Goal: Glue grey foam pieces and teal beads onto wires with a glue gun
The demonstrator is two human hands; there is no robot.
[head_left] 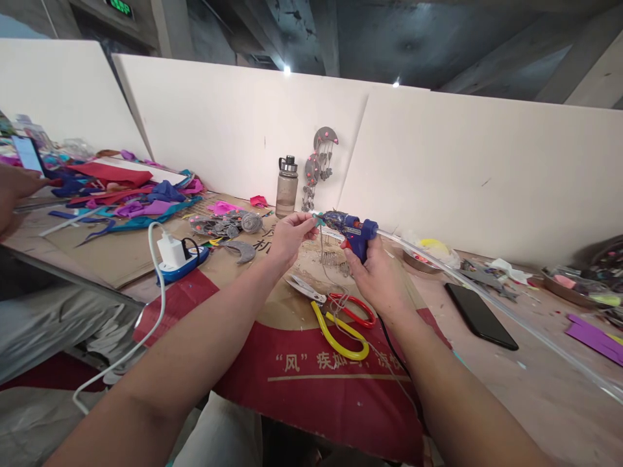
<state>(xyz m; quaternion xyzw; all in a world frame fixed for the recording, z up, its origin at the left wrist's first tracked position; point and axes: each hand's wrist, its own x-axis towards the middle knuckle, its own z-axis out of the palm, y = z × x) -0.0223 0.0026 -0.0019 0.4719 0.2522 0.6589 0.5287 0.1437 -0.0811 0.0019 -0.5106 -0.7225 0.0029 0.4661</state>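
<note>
My left hand (293,237) pinches a small teal piece (320,221) between thumb and fingers. A thin grey string (322,250) hangs down from it toward the scissors. My right hand (374,269) is wrapped round the handle of a blue glue gun (357,235), whose nozzle points left and touches or nearly touches the teal piece. A long clear glue stick (462,282) sticks out of its rear end. Below both hands, scissors (348,347) with one yellow and one red handle lie on the red and brown cardboard (316,395).
A bottle (287,188) and a grey moon ornament (325,137) stand by the white board. Felt scraps (131,194) and a power strip (182,264) lie left, a black phone (481,316) right. Another person's hand (14,188) shows at the far left.
</note>
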